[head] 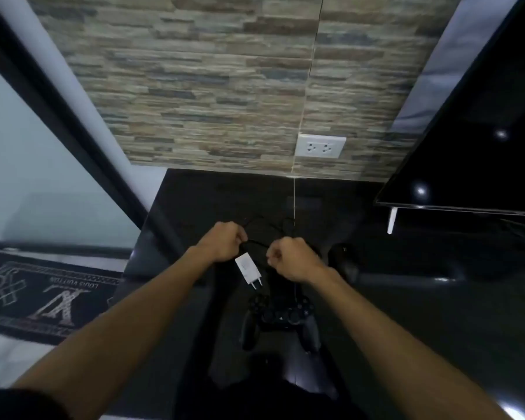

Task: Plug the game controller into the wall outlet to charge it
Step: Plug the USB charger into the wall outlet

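Note:
A black game controller (pixel 281 318) lies on the glossy black counter (pixel 406 298) below my hands. My left hand (pixel 223 242) is closed around a thin black cable (pixel 256 244), and a white plug adapter (pixel 249 269) hangs from it with its prongs pointing down toward me. My right hand (pixel 291 257) is a fist gripping the same cable a little to the right. Loops of the cable rise above both hands. A white double wall outlet (pixel 320 145) sits on the stone-pattern wall above and to the right, with both sockets free.
A black TV screen (pixel 473 140) on a stand fills the right side, its edge close to the outlet. A dark rounded object (pixel 343 256) sits just right of my right hand. A glass door and a patterned floor mat (pixel 43 295) are on the left.

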`<move>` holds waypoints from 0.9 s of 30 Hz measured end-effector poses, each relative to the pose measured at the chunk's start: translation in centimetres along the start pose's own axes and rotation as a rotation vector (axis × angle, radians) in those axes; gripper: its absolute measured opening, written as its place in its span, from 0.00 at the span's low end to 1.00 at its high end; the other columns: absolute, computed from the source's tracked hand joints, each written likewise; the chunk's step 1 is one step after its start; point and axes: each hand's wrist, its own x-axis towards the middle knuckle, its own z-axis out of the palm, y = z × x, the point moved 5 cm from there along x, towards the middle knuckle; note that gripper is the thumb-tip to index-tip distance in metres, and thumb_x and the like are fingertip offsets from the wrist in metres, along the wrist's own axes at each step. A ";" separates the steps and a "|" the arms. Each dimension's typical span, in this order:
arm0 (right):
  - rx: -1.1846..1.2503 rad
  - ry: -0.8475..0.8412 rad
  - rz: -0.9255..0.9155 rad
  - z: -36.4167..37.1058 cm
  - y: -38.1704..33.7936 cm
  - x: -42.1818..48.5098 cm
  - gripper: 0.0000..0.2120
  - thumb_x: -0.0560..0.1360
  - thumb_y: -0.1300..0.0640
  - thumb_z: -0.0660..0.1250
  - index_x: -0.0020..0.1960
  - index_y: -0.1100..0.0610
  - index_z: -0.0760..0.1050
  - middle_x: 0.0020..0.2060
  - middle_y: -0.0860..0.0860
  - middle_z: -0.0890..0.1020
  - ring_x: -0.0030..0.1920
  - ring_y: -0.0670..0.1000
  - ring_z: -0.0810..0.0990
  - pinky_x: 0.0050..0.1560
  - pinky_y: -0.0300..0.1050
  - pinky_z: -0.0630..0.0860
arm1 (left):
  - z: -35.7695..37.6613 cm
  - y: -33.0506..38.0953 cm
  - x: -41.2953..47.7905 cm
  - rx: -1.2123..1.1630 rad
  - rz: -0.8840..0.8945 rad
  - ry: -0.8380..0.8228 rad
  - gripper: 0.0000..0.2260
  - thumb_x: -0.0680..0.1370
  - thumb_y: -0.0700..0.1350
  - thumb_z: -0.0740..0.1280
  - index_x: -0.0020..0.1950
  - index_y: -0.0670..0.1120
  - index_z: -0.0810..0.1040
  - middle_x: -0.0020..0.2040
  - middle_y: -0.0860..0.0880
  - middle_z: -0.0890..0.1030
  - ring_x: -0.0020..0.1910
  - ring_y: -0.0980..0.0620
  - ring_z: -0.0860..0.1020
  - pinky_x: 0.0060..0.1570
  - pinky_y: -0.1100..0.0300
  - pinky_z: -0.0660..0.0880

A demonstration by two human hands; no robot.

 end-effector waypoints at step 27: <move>-0.386 0.193 -0.075 2.5 1.8 -1.9 0.23 0.77 0.57 0.66 0.70 0.41 0.75 0.56 0.53 0.85 0.57 0.57 0.81 0.62 0.51 0.69 | -0.9 4.1 6.8 0.005 0.052 0.072 0.13 0.82 0.42 0.62 0.65 0.44 0.80 0.63 0.40 0.80 0.64 0.41 0.77 0.66 0.47 0.75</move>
